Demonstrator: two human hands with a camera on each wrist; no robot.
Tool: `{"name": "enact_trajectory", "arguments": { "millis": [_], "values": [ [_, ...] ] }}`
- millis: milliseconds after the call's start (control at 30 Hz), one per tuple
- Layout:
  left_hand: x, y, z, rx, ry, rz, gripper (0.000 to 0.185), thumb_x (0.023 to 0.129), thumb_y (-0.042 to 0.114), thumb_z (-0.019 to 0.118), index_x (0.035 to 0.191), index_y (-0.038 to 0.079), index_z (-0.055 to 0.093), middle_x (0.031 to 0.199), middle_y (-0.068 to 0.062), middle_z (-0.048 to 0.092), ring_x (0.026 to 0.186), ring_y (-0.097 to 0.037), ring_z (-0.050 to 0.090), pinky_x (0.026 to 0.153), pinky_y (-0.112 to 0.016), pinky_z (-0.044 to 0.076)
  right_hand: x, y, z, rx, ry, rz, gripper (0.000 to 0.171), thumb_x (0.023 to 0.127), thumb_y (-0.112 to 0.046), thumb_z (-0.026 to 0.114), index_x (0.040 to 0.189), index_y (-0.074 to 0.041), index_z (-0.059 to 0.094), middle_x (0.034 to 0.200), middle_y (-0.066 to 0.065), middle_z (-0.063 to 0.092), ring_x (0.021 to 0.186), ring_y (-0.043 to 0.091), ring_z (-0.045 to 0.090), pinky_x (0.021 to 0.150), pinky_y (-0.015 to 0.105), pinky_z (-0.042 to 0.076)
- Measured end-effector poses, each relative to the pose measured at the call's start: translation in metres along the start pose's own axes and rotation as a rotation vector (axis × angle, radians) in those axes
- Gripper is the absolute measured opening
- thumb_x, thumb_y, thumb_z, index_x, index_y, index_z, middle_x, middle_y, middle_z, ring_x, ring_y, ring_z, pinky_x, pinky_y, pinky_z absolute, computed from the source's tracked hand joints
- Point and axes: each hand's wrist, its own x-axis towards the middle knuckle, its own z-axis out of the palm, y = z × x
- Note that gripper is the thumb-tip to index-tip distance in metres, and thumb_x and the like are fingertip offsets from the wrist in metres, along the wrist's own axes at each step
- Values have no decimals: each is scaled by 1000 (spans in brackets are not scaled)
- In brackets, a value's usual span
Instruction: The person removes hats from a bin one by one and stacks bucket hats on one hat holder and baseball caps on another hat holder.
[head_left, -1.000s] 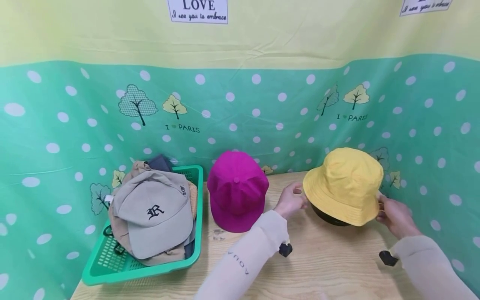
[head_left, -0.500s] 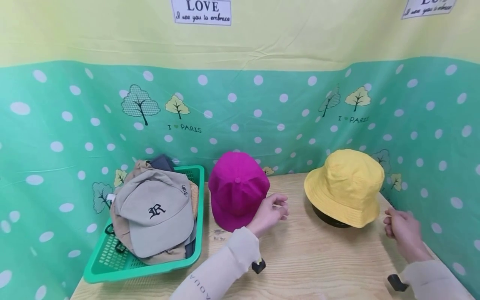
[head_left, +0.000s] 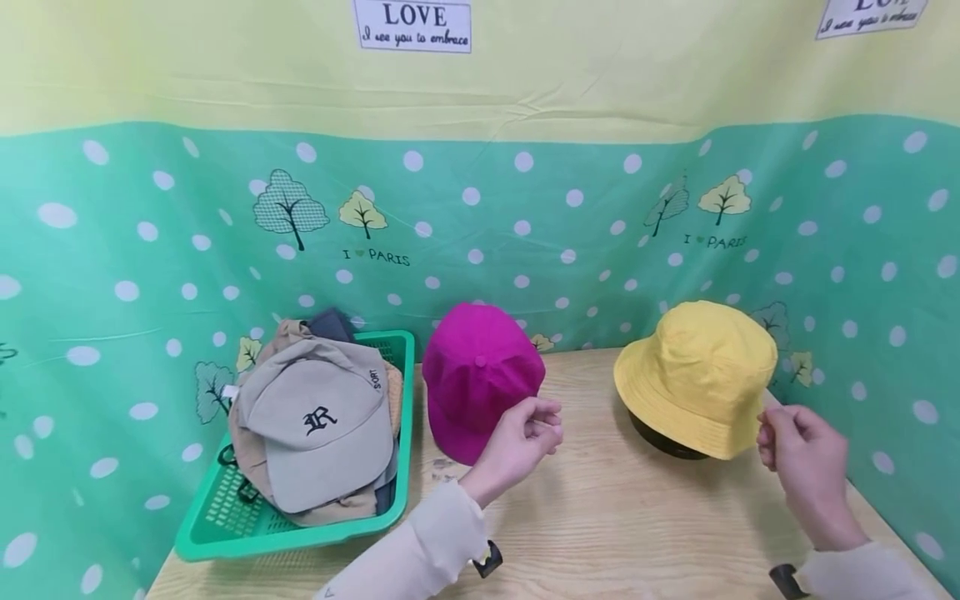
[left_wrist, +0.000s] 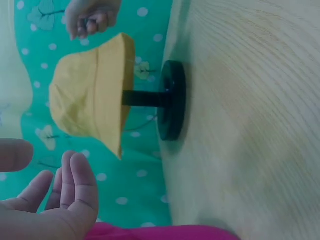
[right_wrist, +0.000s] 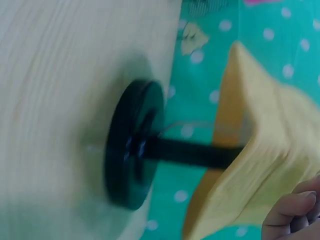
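A yellow bucket hat sits on a black stand with a round base and a thin post, at the right of the table. My right hand is beside the hat's right brim, fingers loosely bent. In the left wrist view a gap shows between this hand and the hat, and nothing is in its fingers. My left hand, with loosely bent fingers and nothing in them, hovers in front of a magenta cap and overlaps its lower right edge in the head view.
On the left, a green plastic basket holds a pile of hats, with a grey cap bearing a black emblem on top. A polka-dot curtain rises behind the wooden table and along its right side.
My left hand has left the yellow hat's brim and moved left to the magenta cap. My right hand has let go of the brim, drawn back, then come closer again.
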Motion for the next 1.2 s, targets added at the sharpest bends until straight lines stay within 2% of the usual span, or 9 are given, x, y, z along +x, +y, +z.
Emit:
{"name": "enact_trajectory", "arguments": {
  "millis": [100,167,233,400,500,667,867,1100,1200],
  "values": [
    [-9,5,-7,39,-2,8,29,92,8,61,119,3,58,103,-9,60,81,-13,63,73,-27,55,-10,-9,16,20,-18,-79,24,97,-12,55,85,8,59,59,2,55,43,12,49,37,22,40],
    [-16,7,-14,76,5,4,27,92,10,61,119,5,59,103,-6,60,83,-14,63,73,-26,54,-17,-14,28,53,-66,-108,25,96,-12,56,86,11,58,60,3,55,45,12,49,38,23,41],
    [-25,8,-21,102,11,0,27,93,12,61,119,6,60,103,-4,60,84,-15,63,73,-26,54,-23,-17,41,28,-108,-151,25,97,-11,56,88,12,58,61,3,55,46,13,49,40,24,42],
    [-44,11,-44,139,20,10,28,93,13,61,120,5,59,105,-7,61,87,-21,63,72,-27,55,-33,-22,72,-49,-199,-285,20,97,-8,54,87,9,60,60,6,54,45,17,49,41,26,43],
    [-54,15,-59,159,34,16,30,93,13,60,121,2,57,106,-9,60,89,-22,63,73,-27,54,-37,-26,91,-40,-241,-318,18,97,-7,55,82,3,60,57,6,52,44,18,48,41,27,42],
    [-68,20,-82,162,92,10,30,92,8,61,121,0,57,105,-12,60,90,-21,63,75,-26,54,-50,-43,118,-29,-301,-332,20,96,-4,55,76,-1,59,56,8,51,44,20,48,40,26,40],
    [-81,23,-107,184,154,-1,30,91,4,61,121,0,56,106,-13,59,91,-25,61,78,-27,53,-69,-65,143,-13,-383,-318,19,96,-2,54,78,-1,59,59,13,52,46,26,49,41,27,41],
    [-97,25,-139,231,256,-87,29,92,8,61,122,7,58,110,-13,59,92,-22,63,76,-27,53,-84,-67,177,54,-494,-314,17,94,0,56,77,-1,60,60,12,52,46,13,47,42,26,43],
    [-103,27,-151,263,281,-91,30,93,9,61,123,6,57,112,-14,59,94,-22,62,78,-26,53,-88,-62,195,92,-558,-314,15,94,-3,57,79,-2,60,61,9,52,46,11,46,42,26,43]
  ]
}}
